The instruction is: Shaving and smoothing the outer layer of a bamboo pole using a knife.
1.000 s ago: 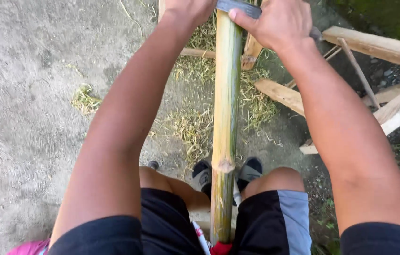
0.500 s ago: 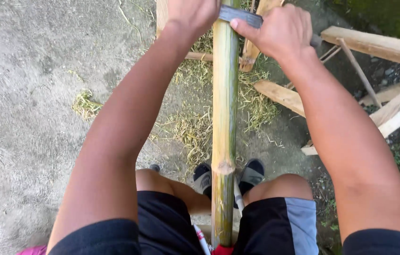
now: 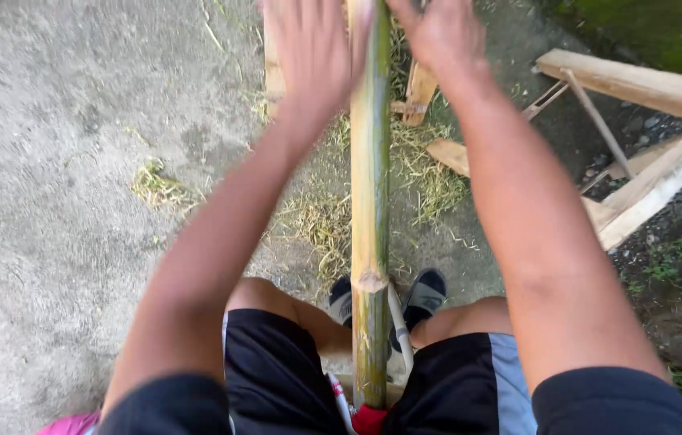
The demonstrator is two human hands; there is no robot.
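A long green bamboo pole (image 3: 370, 185) runs from between my thighs up to the frame's top edge. It has a node ring near my feet. My left hand (image 3: 313, 52) is blurred just left of the pole's upper end, with its fingers reaching past the frame edge. My right hand (image 3: 438, 32) is curled just right of the pole. A dark sliver of the metal blade (image 3: 420, 5) shows at its top edge. The pole's top end and most of the blade are hidden or out of frame.
My feet in dark sandals (image 3: 426, 294) sit either side of the pole on a concrete floor (image 3: 59, 201). Dry bamboo shavings (image 3: 325, 229) lie around it. Wooden planks (image 3: 647, 181) and split bamboo pieces (image 3: 417, 93) lie at the right and top.
Both hands have moved up and away along the pole and are now motion-blurred. The blade that lay across the pole's top has gone almost out of view.
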